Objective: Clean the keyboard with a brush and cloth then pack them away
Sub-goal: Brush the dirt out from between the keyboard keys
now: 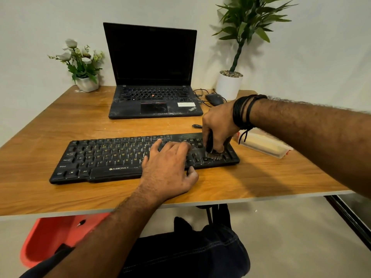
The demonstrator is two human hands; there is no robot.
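Note:
A black keyboard [104, 157] lies across the wooden table [60, 121] in front of me. My left hand [170, 167] rests flat on its right-middle keys, fingers spread and the thumb at the front edge. My right hand [218, 125] grips a black-handled brush [213, 155] upright, with its bristles down on the keys at the keyboard's right end. A clear plastic box [265, 145] sits just right of the keyboard, partly hidden by my right forearm. I see no cloth.
An open black laptop [152, 77] stands behind the keyboard. A mouse [214, 99] with cables lies to its right, beside a tall plant in a white pot [228, 85]. A small flower pot [88, 83] is at the back left. A red chair [50, 239] sits below the table edge.

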